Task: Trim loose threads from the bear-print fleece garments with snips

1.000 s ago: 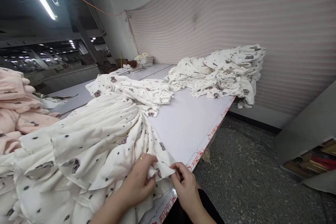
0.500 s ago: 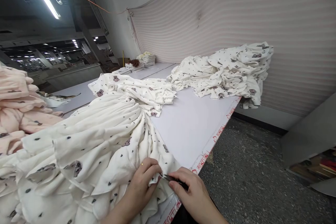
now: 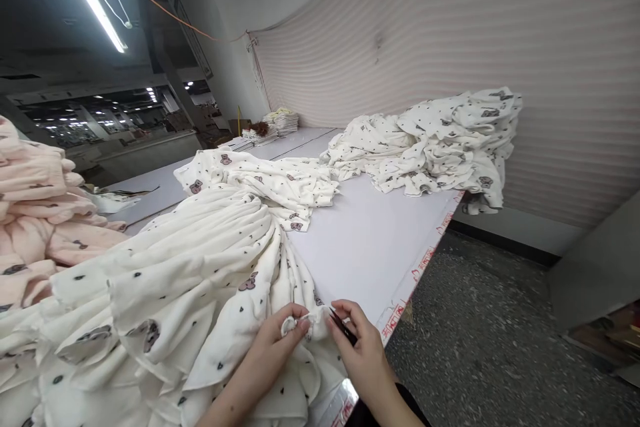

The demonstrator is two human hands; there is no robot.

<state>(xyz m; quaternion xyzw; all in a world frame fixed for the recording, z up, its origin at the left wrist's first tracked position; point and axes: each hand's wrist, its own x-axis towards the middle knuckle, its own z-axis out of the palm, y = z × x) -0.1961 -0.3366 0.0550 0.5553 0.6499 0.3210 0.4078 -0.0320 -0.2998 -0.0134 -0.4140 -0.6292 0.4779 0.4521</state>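
The left hand (image 3: 280, 335) pinches an edge of the white patterned cloth (image 3: 200, 260), heaped on the near left of the desk (image 3: 365, 233); beside it, the right hand (image 3: 364, 350) grips a small dark tool (image 3: 344, 329) in its fingers (slim, its tip right by the cloth).

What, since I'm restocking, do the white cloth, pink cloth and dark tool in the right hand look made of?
White cloth: probably matte fleece or brushed cotton, falling in soft, rounded folds.
Pink cloth: likely a similar plush fabric, with thick, dull folds.
Dark tool: perhaps metal, going by its slim, pointed tip; too small to judge its finish surely.
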